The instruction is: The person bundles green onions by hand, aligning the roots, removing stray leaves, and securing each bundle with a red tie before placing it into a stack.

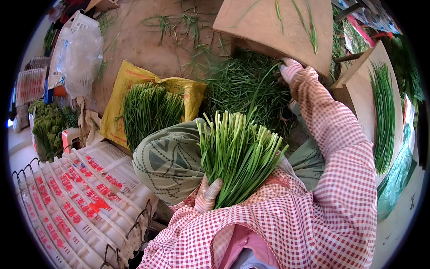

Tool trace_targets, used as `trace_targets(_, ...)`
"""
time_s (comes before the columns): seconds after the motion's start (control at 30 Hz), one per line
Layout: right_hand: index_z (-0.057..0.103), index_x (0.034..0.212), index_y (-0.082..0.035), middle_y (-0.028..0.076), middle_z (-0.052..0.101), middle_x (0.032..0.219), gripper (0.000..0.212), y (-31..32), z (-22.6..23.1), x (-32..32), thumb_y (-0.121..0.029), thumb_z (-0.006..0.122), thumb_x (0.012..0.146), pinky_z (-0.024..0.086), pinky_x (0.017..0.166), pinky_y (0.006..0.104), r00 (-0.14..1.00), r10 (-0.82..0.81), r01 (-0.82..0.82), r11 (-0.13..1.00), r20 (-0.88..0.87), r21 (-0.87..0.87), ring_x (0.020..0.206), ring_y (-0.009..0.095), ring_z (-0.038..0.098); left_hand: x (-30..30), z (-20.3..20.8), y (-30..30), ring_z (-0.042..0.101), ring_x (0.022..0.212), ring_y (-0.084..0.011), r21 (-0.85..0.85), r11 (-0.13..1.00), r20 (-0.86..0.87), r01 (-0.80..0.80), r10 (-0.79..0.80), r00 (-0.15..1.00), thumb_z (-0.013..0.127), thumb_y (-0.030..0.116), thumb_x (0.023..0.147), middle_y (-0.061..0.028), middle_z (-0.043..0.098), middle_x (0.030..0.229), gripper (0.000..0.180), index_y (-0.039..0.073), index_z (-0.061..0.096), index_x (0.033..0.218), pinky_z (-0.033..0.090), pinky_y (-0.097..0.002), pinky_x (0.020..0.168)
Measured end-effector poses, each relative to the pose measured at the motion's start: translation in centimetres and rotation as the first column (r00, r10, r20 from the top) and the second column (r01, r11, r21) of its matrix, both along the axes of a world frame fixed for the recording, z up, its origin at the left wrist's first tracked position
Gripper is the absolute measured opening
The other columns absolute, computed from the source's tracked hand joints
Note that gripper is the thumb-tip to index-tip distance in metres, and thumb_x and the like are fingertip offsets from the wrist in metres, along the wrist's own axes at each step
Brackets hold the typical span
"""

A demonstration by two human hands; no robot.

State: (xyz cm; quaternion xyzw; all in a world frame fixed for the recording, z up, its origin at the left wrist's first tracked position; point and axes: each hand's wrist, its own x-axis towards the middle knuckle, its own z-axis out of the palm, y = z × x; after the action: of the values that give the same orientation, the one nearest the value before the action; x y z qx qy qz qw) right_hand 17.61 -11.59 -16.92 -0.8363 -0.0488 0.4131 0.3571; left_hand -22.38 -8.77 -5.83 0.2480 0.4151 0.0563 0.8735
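My left hand [209, 196] has its grip curled round a chive bunch [242, 157], right of the yellow sack [115, 105] and closer to me. Right arm [324, 114]'s stretched forward, right hand [290, 70] well right of that sack; can't tell that grip's state, tbh.

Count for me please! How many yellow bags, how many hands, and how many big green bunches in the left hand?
Yellow plastic sack with reddish print: 1
The person's hands, left hand and right hand: 2
Thick bundle of long green stems with pale ends, in the left hand: 1
Total: 4
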Motion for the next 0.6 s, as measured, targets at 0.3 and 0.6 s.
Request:
trace_targets(0.3, 0.058, 0.119, -0.008, 0.006, 0.064, 0.107, 0.056, -0.5, 7.8, -9.8, -0.039, 0.074, 0.076, 0.044, 0.090, 0.0309, 0.528, 0.757, -0.620, 0.653, -0.384, 0.436, 0.099, 0.014, 0.057, 0.7, 0.3, 0.6, 0.049, 0.118, -0.0244, -0.078, 0.997, 0.052, 0.013, -0.009, 0.999, 0.068, 0.019, 0.083, -0.0101, 0.049, 0.131, 0.064, 0.008, 0.036, 0.137, 0.040, -0.0405, 0.100)
trace_targets(0.6, 0.064, 0.113, -0.010, 0.000, 0.067, 0.092, 0.037, -0.9, 6.2, -11.7, -0.023, 0.071, 0.079, 0.049, 0.069, 0.0261, 0.587, 0.563, -0.342, 0.823, -0.581, 0.453, 0.080, 0.009, 0.060, 1.2, 0.6, 0.8, 0.049, 0.118, -0.0250, -0.057, 0.998, 0.005, 0.006, -0.006, 1.000, 0.069, 0.019, 0.082, -0.0107, 0.048, 0.132, 0.066, 0.009, 0.036, 0.138, 0.039, -0.0419, 0.102)
